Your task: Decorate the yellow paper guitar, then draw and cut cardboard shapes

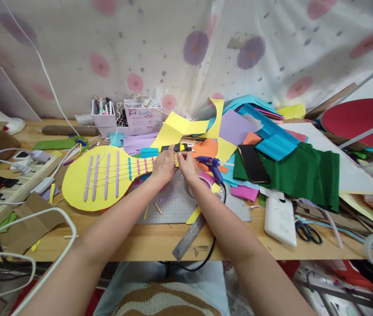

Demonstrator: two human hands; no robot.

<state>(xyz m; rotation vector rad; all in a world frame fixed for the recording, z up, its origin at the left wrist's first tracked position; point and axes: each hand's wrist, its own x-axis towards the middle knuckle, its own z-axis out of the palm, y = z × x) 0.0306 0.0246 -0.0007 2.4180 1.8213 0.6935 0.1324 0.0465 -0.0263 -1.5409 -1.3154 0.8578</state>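
A yellow toy lute (74, 180) lies across the left and middle of the table, its round body to the left. Lilac strips cross its body, blue and pink strips cross its neck, and thin yellow strings run along it. My left hand (164, 166) is closed over the neck. Close beside it, my right hand (187, 166) has its fingers pinched at the neck's narrow end, by the strings. What lies between those fingertips is hidden. Just beyond my hands is a yellow-and-black utility knife (179, 147). To the right of my right hand sits a blue glue gun (211, 164).
A grey cutting mat (169, 208), a steel ruler (189, 237) and a tape roll (202, 182) lie under my forearms. On the right are a black phone (254, 163), green crepe paper (301, 171), a white power bank (280, 219) and scissors (308, 231). Cables and a power strip (15, 193) crowd the left.
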